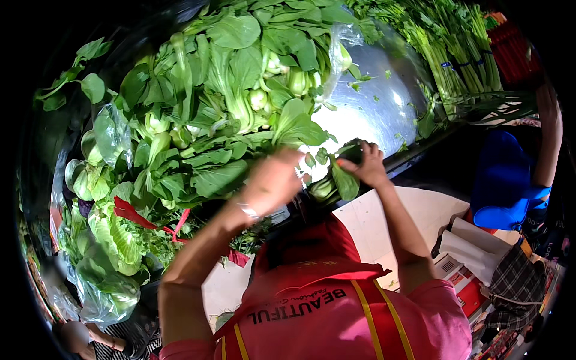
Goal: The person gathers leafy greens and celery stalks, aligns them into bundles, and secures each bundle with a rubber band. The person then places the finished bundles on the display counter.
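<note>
My right hand [371,167] grips a small bok choy [344,180] at the near edge of the shelf; its pale base points toward my body. My left hand [273,183], smeared by motion, is over the near edge of the heap of bok choy [234,90]. Whether its fingers hold anything cannot be made out. Loose leaves lie on the bright metal shelf [384,96] beyond my right hand. Leafy greens [222,174] lie beside my left wrist, which wears a pale band.
Bundled celery-like stalks [453,78] lie at the far right. Lettuce [114,240] and bagged greens [108,288] are at the left, near a red ribbon [141,215]. Another person's arm [547,138] hangs by a blue bag [501,180]. Boxes [459,282] stand lower right.
</note>
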### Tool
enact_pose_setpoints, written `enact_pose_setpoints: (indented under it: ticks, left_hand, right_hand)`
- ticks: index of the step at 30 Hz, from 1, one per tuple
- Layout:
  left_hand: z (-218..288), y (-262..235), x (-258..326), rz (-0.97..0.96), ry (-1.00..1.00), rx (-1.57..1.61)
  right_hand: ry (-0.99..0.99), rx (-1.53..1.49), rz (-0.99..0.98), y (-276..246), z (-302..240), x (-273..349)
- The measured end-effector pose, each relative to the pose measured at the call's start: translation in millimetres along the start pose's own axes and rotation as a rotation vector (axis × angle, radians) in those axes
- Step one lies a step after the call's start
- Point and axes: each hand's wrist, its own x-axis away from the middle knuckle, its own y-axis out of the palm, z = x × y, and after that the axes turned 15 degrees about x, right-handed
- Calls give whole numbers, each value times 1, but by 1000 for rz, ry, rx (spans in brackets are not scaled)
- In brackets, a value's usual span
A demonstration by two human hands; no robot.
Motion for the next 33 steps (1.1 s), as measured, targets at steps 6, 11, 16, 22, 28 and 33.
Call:
enact_pose_setpoints:
  ticks: [6,11,16,22,28,33]
  left_hand:
    - [-36,165,-33,-204,-303,-190]
    - [-22,126,-25,-227,-137,-118]
    - [40,-35,-9,20,181,-352]
    - [38,-149,-3,603,167,-1068]
    - [-13,-30,34,-7,170,-770]
    - [-40,-34,48,-183,193,-1089]
  right_hand:
    - [-39,-56,-5,2,-8,-3]
    - [2,-471,259,-6,55,-29]
    - [89,-1088,92,-24,64,-25]
    - [-76,-1178,-87,-20,24,-57]
    - [-414,-102,-283,-42,-12,-53]
    - [-491,-325,132,-33,-51,-49]
